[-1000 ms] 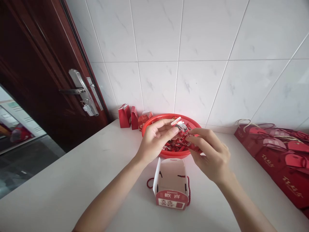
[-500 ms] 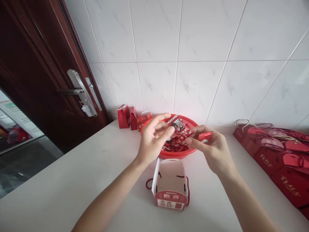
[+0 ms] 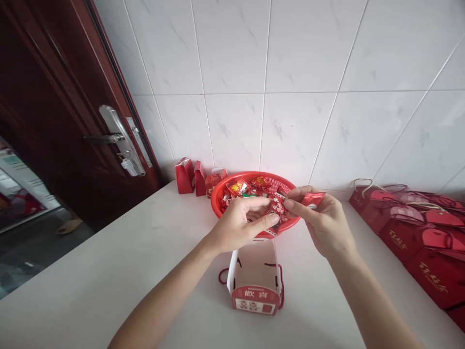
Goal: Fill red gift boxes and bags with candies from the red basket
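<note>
My left hand is closed on a red wrapped candy with white print and a dotted edge. The thumb and fingertips of my right hand pinch the same candy from the other side. A second red packet is tucked in my right hand, between the fingers and palm. Both hands are over the near right part of a red plastic basket, which holds many wrapped candies. Below them stands an open red and white gift box with a dark red cord handle; nothing shows inside it.
Small red boxes stand by the tiled wall, left of the basket. On the right, several dark red gift bags with gold lettering lie in a row. A dark wooden door stands beside the white table.
The candy between my hands has turned and dropped a little. My left hand has moved down and right, uncovering candies at the basket's left. The box has stayed put.
</note>
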Demonstrator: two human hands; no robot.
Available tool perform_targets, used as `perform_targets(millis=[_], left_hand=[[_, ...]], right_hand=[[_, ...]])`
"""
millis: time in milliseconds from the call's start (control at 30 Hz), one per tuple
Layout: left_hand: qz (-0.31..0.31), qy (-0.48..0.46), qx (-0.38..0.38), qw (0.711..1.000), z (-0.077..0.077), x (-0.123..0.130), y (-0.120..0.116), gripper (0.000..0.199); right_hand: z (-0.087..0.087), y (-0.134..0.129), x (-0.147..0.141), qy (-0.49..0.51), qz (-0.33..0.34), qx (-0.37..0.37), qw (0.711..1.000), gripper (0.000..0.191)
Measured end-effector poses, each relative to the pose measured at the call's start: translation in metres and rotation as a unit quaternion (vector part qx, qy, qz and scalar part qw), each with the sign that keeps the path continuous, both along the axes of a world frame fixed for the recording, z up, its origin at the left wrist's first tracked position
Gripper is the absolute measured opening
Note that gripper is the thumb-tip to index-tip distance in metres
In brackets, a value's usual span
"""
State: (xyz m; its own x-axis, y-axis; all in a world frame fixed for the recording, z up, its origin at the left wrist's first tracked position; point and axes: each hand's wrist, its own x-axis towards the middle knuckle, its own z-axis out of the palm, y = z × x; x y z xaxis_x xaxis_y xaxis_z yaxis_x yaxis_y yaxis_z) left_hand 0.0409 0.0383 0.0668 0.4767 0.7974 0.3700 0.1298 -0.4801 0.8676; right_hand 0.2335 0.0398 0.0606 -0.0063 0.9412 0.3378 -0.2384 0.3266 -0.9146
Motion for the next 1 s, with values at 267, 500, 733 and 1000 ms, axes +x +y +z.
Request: perform_targets(millis=[267,500,733,1000], left_hand=[[0.044,-0.057,0.009,0.997,-0.008,0.001,0.014,0.026],[0.118,0.000,0.032,0.993,-0.005,-0.034,0.058,0.044],[0.087,0.387,0.008,0.918,-0.020,-0.066,0.129,0.018],[0.031,0.492,0.027,0.869,-0.038,-0.053,0.143,0.030]], right_hand=[[-0.001,0.003,-0.011,0.039,0.162,-0.074,0.983,0.024],[-0.012,0.012,-0.011,0.117,0.092,-0.120,0.982,0.026],[-0.018,0.025,0.000,0.157,0.080,-0.138,0.975,0.021],[-0.019,0.030,0.002,0.183,0.122,-0.178,0.959,0.015]])
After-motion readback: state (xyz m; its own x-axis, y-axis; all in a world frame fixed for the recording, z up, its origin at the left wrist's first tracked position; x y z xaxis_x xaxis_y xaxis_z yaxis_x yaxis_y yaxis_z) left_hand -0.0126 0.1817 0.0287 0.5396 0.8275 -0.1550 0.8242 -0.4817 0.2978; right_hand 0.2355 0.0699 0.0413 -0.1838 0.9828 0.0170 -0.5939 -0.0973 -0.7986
